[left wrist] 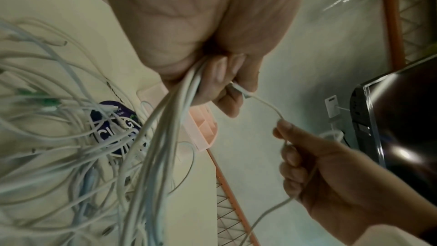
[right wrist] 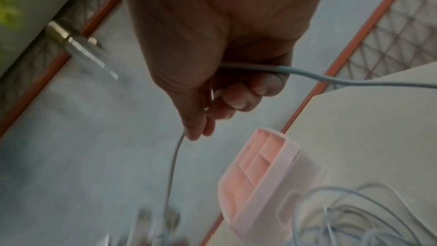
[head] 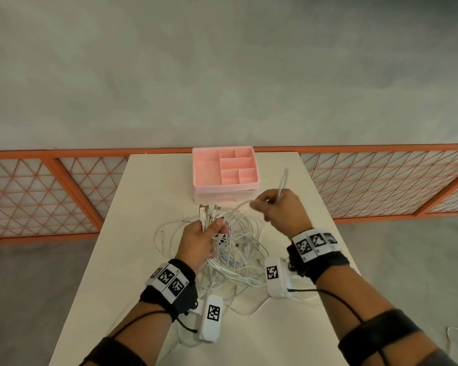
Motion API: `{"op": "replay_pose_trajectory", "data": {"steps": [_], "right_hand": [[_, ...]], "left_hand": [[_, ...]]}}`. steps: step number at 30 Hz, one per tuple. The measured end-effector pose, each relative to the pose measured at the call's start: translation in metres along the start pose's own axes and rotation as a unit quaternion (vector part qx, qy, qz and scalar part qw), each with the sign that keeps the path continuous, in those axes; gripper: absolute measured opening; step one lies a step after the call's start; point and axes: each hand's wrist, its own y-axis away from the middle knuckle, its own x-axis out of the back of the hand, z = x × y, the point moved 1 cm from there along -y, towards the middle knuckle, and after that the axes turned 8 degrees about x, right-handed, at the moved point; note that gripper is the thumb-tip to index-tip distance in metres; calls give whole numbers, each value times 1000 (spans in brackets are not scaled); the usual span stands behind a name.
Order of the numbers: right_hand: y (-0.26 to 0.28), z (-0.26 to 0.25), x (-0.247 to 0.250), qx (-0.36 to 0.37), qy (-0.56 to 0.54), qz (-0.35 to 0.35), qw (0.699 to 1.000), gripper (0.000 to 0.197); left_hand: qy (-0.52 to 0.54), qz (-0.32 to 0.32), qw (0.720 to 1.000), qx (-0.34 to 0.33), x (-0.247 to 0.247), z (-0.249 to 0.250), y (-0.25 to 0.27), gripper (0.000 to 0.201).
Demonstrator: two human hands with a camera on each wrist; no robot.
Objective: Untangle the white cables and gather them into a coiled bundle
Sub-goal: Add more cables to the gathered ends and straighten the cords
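Left hand (head: 204, 241) clamped round white cables (head: 236, 249), right hand (head: 280, 207) pinching one; purple sticker (left wrist: 115, 126), lettering unclear.

Head view: high above counter (head: 148, 196), looking forward and down, wide; takes in both forearms, pink tray (head: 224, 165) at far edge, orange fence (head: 64, 180) beyond. Left wrist view: very close under left hand (left wrist: 212, 44), facing along fingers across to right hand (left wrist: 331, 175). Right wrist view: close under right hand, blurred. Shared by all three: tray, cables (head: 238, 249), fence.
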Motion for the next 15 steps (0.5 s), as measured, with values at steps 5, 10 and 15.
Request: {"op": "replay_pose_trajectory", "data": {"steps": [5,10,15], "right_hand": [[-13,37,62,-94,-123,240,958,43],[2,86,96,-244,-129,328,904,101],[31,119,76,-373,-42,111,920,97]], "left_hand": [[53,21,998,21,10,-4,-4,28],[121,24,992,37,10,1,-4,36],[127,10,991,37,2,8,-3,36]]}}
